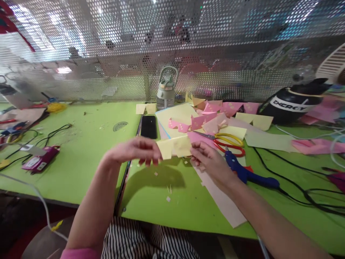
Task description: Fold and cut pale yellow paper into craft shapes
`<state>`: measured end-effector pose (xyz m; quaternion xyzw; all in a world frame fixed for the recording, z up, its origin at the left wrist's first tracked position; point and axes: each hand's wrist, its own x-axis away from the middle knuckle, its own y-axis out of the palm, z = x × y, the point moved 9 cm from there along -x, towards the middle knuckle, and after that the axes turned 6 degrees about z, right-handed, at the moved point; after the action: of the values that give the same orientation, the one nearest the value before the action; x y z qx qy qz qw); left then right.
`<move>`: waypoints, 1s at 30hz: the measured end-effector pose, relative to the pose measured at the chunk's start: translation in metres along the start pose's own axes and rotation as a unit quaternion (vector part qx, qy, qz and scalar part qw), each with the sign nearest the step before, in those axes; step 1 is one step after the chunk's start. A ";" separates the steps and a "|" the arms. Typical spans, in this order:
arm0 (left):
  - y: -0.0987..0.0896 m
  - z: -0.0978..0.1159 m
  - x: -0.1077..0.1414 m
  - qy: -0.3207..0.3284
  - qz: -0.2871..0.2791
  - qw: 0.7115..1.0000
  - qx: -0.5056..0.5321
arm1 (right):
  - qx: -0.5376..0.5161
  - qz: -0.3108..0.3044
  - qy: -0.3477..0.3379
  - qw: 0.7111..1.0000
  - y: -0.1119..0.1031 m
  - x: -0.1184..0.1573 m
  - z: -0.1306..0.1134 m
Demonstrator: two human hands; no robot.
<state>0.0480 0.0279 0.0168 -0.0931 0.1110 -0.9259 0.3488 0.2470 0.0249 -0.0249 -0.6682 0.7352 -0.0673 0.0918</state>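
Note:
A pale yellow paper cutout [175, 146], with a notch in its lower edge, is stretched between my two hands above the green table. My left hand [141, 149] pinches its left end, palm down. The right end is between the fingertips of my right hand [203, 155]. Just beyond the right hand lie scissors [228, 141] with red and yellow handles. A blue glue gun [242, 171] rests beside my right wrist. Small paper scraps [168, 199] lie on the table below the cutout.
Behind my hands are a black phone [148, 126], a clear bottle [166, 88] and pink paper cutouts [203, 120]. A black bottle [285, 104] leans at the back right. Black cables [291, 183] cross the right side. A purple power strip [40, 160] sits at left. A perforated metal screen [107, 54] stands behind.

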 end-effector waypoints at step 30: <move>-0.029 -0.030 -0.025 -0.081 0.183 0.915 -0.352 | 0.409 -0.236 -0.171 0.865 0.050 0.082 -0.027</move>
<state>0.0411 0.0704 -0.0062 -0.2621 0.4159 -0.7364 0.4648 0.1845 -0.0524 -0.0131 -0.7252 0.4349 -0.2663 0.4626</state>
